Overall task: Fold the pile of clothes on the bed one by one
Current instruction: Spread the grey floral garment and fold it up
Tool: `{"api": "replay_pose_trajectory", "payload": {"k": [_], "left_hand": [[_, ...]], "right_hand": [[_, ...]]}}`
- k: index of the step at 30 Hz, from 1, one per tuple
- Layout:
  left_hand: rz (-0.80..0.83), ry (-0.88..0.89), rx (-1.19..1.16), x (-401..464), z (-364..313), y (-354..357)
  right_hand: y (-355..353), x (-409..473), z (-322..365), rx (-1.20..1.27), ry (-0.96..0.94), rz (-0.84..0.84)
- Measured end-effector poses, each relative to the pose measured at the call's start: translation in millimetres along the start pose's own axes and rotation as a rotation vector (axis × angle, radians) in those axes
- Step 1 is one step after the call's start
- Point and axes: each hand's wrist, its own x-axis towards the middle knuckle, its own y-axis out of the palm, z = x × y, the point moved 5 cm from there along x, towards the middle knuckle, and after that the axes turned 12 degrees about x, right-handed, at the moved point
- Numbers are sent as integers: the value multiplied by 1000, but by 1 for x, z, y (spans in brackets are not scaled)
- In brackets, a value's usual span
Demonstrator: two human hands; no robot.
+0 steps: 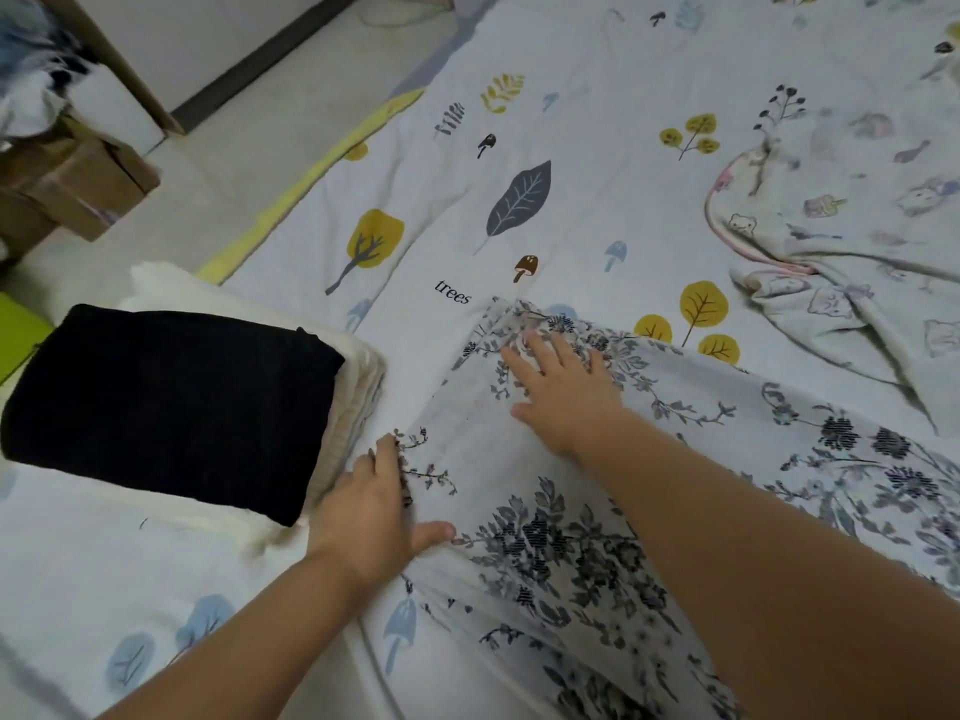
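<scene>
A white garment with a dark blue floral print [571,543] lies spread on the bed in front of me. My right hand [563,392] lies flat on its upper part, fingers straight and spread toward the top corner. My left hand [371,506] rests on its left edge with fingers extended and the thumb out on the cloth. Left of it sits a stack of folded clothes, with a black folded garment [166,407] on top of cream folded pieces [358,387]. A pale garment with cartoon prints and pink trim [831,241] lies crumpled at the right.
The bed sheet [519,122] is pale blue with leaf, tree and mushroom prints and a yellow border at its left edge. Beyond that edge is the floor, with cardboard boxes [67,179] at the far left and a green object [21,324] beside the stack.
</scene>
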Motion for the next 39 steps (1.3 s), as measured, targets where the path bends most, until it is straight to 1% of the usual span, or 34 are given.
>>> {"api": "replay_pose_trajectory", "payload": {"k": [1,3,4,5,6,8,10,11,12,13,16,17,20,23,29,34,39], "left_hand": [[15,-28,-29,2,1,-2],[-7,-69,-146,3,5,-14],[-28,-69,-226,2,8,-21],[-44,-42,-303,-1,9,-29],[-60,16,-369,-7,8,-38],[-99,193,-439,-24,-1,-57],[-122,359,-415,-48,-17,-73],[-147,427,-377,-58,-26,-78],[-181,478,-346,-68,-35,-82],[-212,509,-326,-76,-43,-84],[-296,576,-348,-98,-64,-92],[-314,592,-368,-104,-69,-93],[-354,630,-415,-120,-89,-99],[-376,687,-437,-137,-115,-103],[-338,822,-508,-183,-179,-97],[-260,946,-535,-223,-248,-79],[-159,1017,-442,-254,-312,-53]], "right_hand": [[-4,-2,6,63,10,-26],[-15,-10,20,192,-17,-155],[-20,-16,25,297,-31,-222],[-22,-21,26,447,-4,-266],[-23,-27,27,633,43,-270],[-18,-32,27,978,155,-166],[-18,-36,31,1313,268,-44],[-22,-39,32,1396,326,-18],[-30,-44,33,1434,346,-23],[-37,-47,31,1417,339,-43],[-57,-57,7,1252,309,-191],[-62,-62,-2,1235,303,-230],[-75,-88,-24,1280,321,-268],[-81,-118,-48,1409,336,-270],[-87,-192,-101,1490,351,-311],[-82,-261,-154,1552,355,-375],[-55,-323,-210,1594,423,-475]]}}
